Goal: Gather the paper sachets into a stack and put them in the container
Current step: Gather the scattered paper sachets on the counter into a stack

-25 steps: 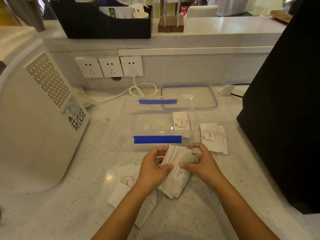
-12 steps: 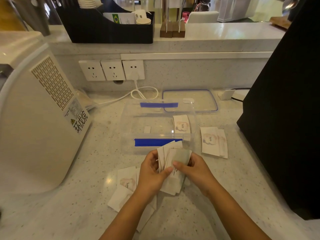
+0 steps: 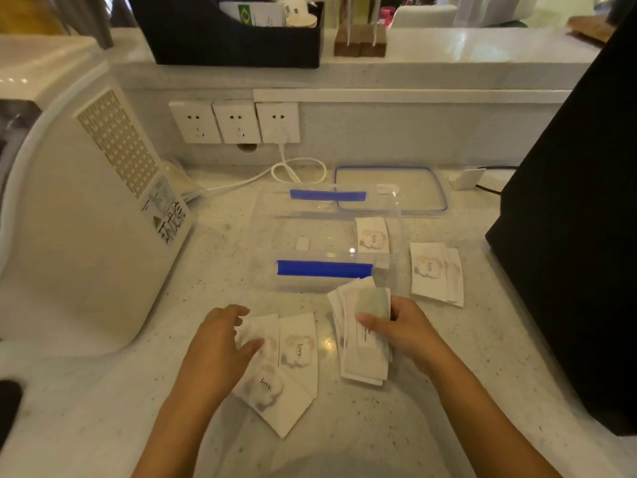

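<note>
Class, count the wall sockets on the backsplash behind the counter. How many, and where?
3, side by side: left socket, middle socket, right socket with a white plug in it. Others may be hidden.

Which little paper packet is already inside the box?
Find the clear container with blue tape strips in the middle of the counter. Look at its right end: one white sachet with a pinkish cloud print lies inside. Every other sachet sits outside on the counter or in the hands.
</note>
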